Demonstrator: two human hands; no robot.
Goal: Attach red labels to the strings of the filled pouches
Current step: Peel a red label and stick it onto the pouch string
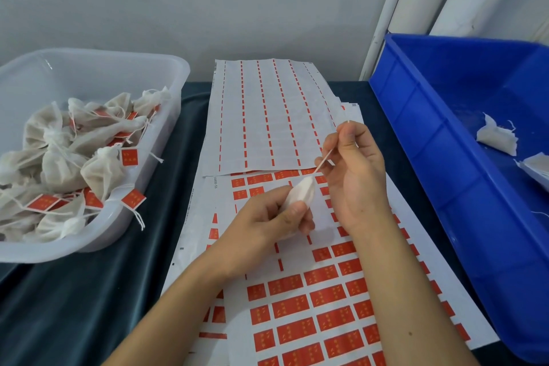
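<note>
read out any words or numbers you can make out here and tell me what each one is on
"14858-56", or close to it; the digits are blurred: printed sideways on the left margin of the label sheet.
Gold marks on the red labels of the sheet: too blurred to read.
Gold marks on the red tags in the clear tub: too small to read.
Nothing else readable.

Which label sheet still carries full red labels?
The near label sheet under the hands; the far sheet keeps only thin red slivers between emptied columns.
</note>
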